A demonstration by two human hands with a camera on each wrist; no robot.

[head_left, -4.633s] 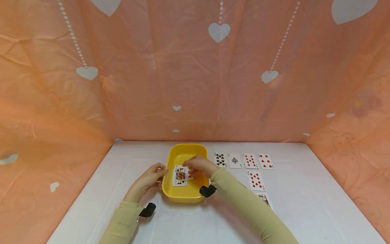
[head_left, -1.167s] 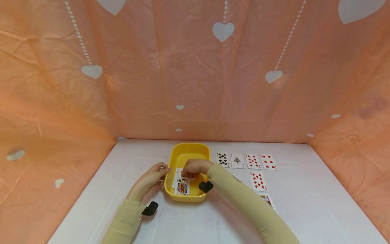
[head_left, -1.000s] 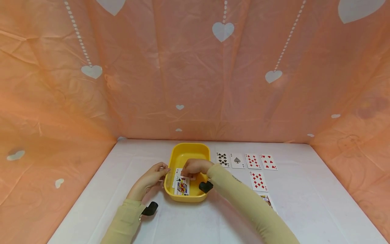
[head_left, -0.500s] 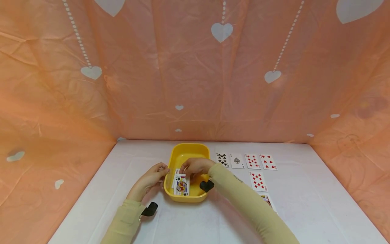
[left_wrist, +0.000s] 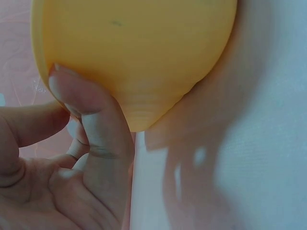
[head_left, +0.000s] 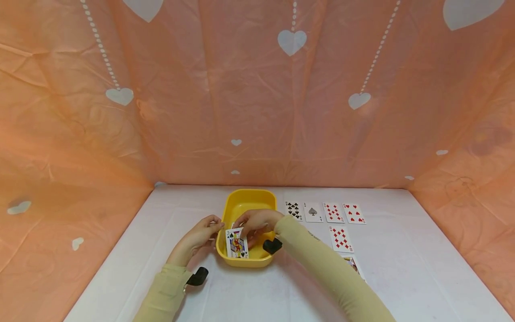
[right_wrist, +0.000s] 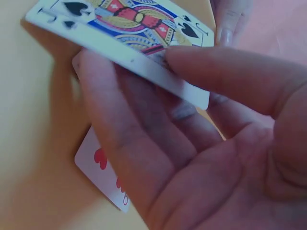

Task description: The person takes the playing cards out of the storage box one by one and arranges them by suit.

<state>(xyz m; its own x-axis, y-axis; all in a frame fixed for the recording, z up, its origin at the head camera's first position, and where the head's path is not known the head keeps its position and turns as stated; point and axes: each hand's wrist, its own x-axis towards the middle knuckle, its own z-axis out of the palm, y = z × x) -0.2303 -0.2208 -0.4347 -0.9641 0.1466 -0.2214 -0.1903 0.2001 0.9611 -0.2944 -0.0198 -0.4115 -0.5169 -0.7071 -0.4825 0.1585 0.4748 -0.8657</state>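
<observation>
My right hand [head_left: 259, 222] is inside a yellow plastic tray [head_left: 268, 197], pinching the jack of spades [head_left: 236, 243] along its edge. In the right wrist view the thumb [right_wrist: 216, 67] lies on the card's face, with the other fingers underneath. The jack [right_wrist: 139, 19] is tilted over the tray floor. A red heart card [right_wrist: 98, 167] lies below, partly hidden by the fingers. At the tray's left side my left hand [head_left: 201, 235] holds the rim. Its thumb [left_wrist: 81, 93] presses the tray wall [left_wrist: 144, 48] in the left wrist view.
Right of the tray, face-up cards lie in a row: a club card [head_left: 293, 211], the ace of spades [head_left: 313, 212], a diamond card [head_left: 333, 212] and a heart card [head_left: 354, 213]. Nearer are another diamond card [head_left: 341, 239] and a face card [head_left: 352, 263], partly behind the right sleeve [head_left: 322, 255].
My right fingers, earlier down among the cards in the tray, now have the jack of spades pinched and tilted, shifted slightly left. The left hand stays at the rim.
</observation>
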